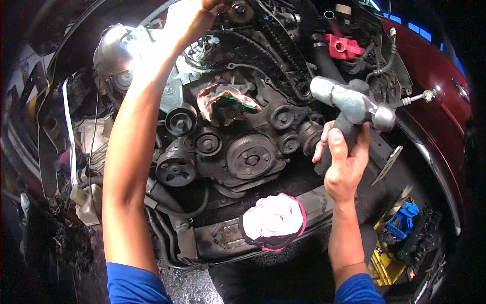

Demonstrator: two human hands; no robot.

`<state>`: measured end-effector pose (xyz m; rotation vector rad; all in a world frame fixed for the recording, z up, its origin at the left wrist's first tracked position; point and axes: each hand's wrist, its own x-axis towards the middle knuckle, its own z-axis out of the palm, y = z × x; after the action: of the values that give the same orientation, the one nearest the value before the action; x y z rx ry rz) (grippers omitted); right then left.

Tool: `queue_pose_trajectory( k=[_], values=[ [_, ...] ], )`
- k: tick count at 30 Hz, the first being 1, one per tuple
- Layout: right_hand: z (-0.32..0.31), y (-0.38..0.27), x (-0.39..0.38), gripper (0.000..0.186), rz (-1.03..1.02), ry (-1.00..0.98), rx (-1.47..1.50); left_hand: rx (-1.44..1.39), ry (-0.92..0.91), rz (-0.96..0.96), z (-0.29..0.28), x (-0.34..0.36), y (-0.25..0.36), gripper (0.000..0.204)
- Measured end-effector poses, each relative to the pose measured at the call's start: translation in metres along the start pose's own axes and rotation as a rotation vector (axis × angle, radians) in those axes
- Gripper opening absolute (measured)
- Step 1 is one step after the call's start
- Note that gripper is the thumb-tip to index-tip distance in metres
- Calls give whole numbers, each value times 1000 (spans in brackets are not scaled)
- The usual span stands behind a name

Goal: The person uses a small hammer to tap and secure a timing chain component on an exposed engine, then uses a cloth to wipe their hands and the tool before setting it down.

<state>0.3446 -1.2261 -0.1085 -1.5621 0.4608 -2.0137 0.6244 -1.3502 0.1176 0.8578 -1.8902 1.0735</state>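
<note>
My right hand (345,169) is closed around a ball-peen hammer (352,104), gripping its dark handle just below the metal head. The hammer is held up over the right side of the engine. My left hand (195,19) reaches far forward to the upper edge of the picture, beside a toothed sprocket (241,9). Its fingers look curled, but they are partly cut off, and what they hold cannot be made out. A dark timing chain (263,48) runs down from near the sprocket. A crumpled pinkish rag (215,101) is stuffed into the engine's front, above the crankshaft pulley (251,156).
Several smaller pulleys (180,121) surround the crankshaft pulley. A white cloth bundle with pink-and-black edging (273,217) lies on the front crossmember (319,202). Blue (402,220) and yellow (387,266) plastic items sit low at right. A dark red fender (425,76) borders the right side.
</note>
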Motion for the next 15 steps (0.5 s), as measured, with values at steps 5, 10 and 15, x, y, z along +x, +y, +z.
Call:
queue_pose_trajectory(
  k=[5, 10, 15],
  values=[
    [14, 8, 14, 34, -10, -61, -15, 50, -19, 47, 3, 0, -8, 22],
    [23, 5, 32, 41, 2, -125, -153, 33, 5, 61, 4, 2, -5, 19],
    [33, 9, 43, 49, 18, -84, -139, 6, -36, 71, 0, -1, -6, 17]
  ],
)
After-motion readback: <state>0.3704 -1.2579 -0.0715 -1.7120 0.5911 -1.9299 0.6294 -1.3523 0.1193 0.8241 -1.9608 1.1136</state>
